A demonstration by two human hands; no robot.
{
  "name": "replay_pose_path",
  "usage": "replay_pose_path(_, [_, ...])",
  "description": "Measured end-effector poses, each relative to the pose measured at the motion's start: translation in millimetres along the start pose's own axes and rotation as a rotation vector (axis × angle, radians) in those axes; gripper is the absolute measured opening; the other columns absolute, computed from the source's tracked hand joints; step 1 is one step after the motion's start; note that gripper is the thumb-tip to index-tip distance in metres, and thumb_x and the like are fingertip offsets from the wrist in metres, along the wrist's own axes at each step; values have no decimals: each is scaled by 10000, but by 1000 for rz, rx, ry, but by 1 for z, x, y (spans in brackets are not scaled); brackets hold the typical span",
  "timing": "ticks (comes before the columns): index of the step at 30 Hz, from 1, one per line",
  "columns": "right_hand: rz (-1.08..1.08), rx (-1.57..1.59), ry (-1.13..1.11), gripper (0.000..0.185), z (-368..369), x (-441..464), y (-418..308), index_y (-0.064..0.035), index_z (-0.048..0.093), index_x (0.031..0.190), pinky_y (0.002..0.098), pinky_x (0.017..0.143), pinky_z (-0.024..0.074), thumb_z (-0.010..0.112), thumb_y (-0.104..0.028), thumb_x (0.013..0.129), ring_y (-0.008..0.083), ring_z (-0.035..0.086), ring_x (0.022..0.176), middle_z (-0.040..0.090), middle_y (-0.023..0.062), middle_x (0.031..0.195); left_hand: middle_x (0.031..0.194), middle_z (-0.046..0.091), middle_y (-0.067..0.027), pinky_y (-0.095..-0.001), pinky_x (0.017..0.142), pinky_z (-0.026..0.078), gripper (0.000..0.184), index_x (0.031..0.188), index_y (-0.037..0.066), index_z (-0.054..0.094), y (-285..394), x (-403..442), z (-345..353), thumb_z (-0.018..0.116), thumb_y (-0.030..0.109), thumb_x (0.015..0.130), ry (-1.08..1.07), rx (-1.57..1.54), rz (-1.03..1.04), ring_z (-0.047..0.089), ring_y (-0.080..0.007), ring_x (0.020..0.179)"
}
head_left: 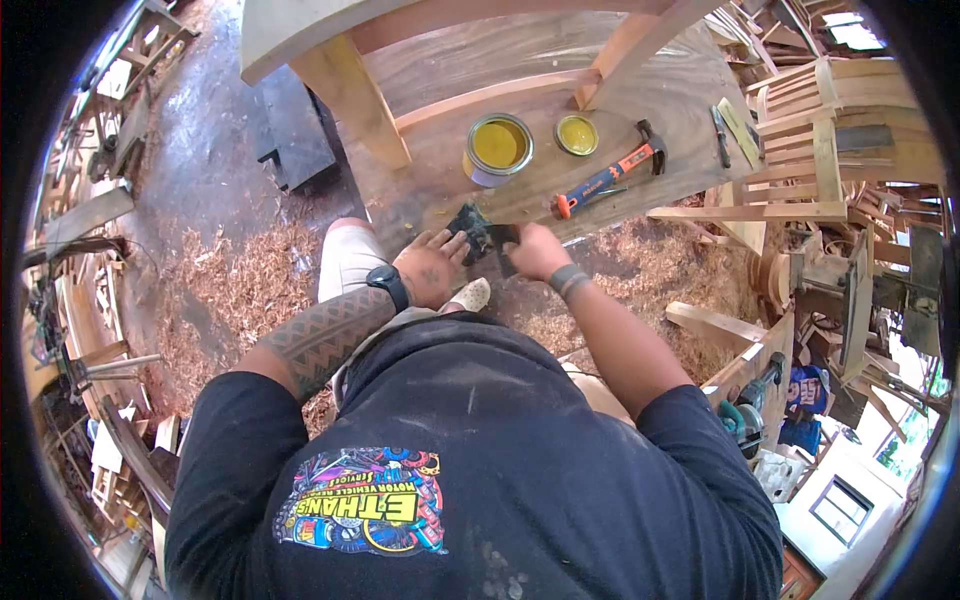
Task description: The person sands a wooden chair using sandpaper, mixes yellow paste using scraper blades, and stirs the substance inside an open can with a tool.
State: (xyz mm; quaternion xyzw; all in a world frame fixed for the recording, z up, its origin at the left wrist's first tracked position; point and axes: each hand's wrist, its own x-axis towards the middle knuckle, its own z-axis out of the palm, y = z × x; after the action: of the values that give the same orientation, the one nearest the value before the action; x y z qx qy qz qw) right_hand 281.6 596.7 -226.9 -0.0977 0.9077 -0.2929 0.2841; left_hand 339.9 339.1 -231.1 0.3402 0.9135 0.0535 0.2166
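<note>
My left hand (430,268) lies with its fingers stretched out, the tips touching a dark, smeared piece (468,226) at the near edge of the board. What that piece is made of, I cannot tell. My right hand (537,252) is closed on a dark flat scraper (504,236), which points left and meets or nearly meets the dark piece. Just beyond, an open can (488,178) holds yellow paste. Its lid (577,135), coated in the same yellow, rests to the right. A claw hammer (608,178) with an orange and blue handle lies diagonally on the board.
Wooden furniture legs (352,100) and a rail stand on the plywood board (420,190). A chisel-like tool (721,137) and a pale strip (739,131) lie at its right. Wood shavings (235,290) cover the floor. Slatted wooden frames (830,160) are stacked on the right.
</note>
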Motion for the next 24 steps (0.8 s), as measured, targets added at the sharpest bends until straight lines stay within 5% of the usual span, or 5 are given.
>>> replay_pose_path(4, [16, 1, 19, 355, 21, -3, 3, 10, 725, 1140, 510, 992, 527, 664, -226, 882, 464, 673, 1091, 709, 318, 1084, 1674, 364, -176, -490, 1249, 291, 884, 1562, 15, 435, -9, -2, -8, 693, 478, 855, -30, -65, 59, 374, -351, 1531])
replay_pose_path(6, [-2, -43, 33, 343, 23, -10, -38, 10, 726, 1136, 508, 991, 530, 664, -207, 878, 460, 676, 1089, 713, 315, 1074, 1652, 380, -188, -481, 1229, 325, 791, 1539, 91, 501, -17, 0, -10, 689, 454, 862, 5, -81, 123, 429, -345, 1485])
replay_pose_path(11, [56, 35, -61, 343, -8, -7, -8, 13, 723, 1107, 523, 998, 518, 654, -246, 894, 454, 672, 1100, 710, 311, 1098, 1565, 457, -187, -508, 1212, 335, 681, 1504, 208, 570, -34, -13, -11, 683, 432, 871, 25, -133, 173, 427, -327, 1457])
replay_pose_path(14, [40, -67, -36, 348, 15, -6, -18, -5, 712, 1140, 532, 966, 524, 655, -255, 905, 478, 664, 1088, 702, 311, 1092, 1357, 560, -161, -522, 1203, 331, 627, 1457, 187, 628, -18, -17, -19, 656, 389, 863, 70, -59, 145, 485, -296, 1383])
replay_pose_path(24, [-24, -49, -97, 331, 19, -3, -42, -14, 729, 1137, 516, 990, 526, 636, -174, 863, 451, 669, 1102, 711, 284, 1136, 1288, 556, -130, -654, 1240, 147, 611, 1518, 315, 563, -24, -8, -31, 629, 375, 913, -206, 1, 101, 594, -255, 1276])
